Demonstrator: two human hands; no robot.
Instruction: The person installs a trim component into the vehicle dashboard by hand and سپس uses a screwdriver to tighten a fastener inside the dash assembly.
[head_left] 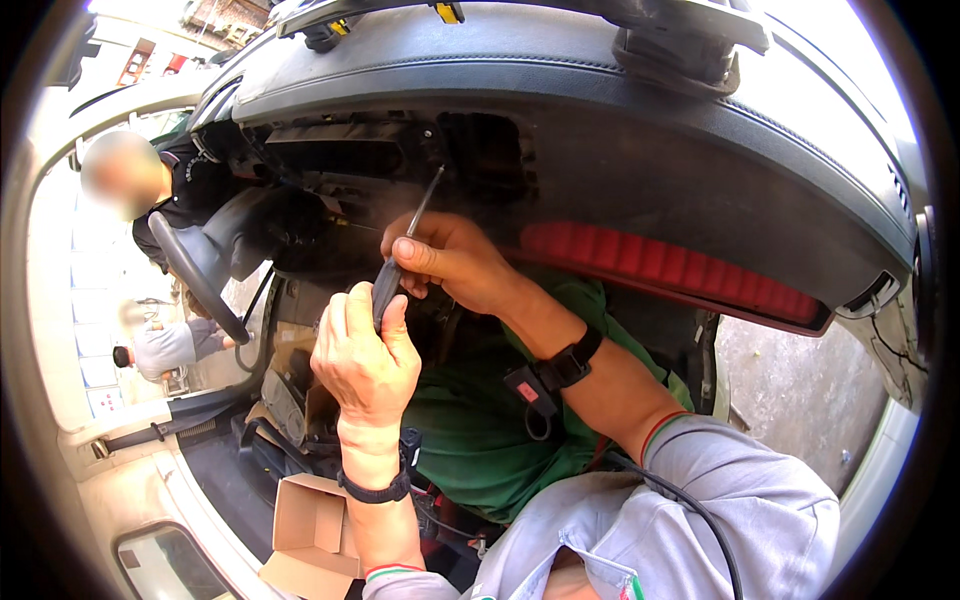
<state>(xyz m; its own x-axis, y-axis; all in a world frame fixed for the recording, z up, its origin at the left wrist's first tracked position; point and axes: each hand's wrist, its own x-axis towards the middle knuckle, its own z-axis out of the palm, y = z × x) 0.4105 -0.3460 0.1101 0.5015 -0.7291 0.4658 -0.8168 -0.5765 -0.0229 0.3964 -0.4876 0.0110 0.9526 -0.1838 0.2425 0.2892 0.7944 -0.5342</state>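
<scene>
A screwdriver (385, 287) with a dark handle and a thin metal shaft slants up and away in front of me. My left hand (365, 355) is closed round the butt end of its handle. Higher up, my right hand (450, 262) pinches it between thumb and fingers, where handle meets shaft. The tip lies in front of the dashboard (600, 150), close to a dark rectangular opening (485, 150); whether it touches anything I cannot tell. Left of that opening is another long, narrow recess (335, 157).
A steering wheel (200, 275) stands at the left, beside a person in dark clothes (180, 195). Another person (180, 348) is farther outside. A cardboard box (305, 530) sits open by my left forearm. A red ribbed panel (670, 265) lies under the dashboard at right.
</scene>
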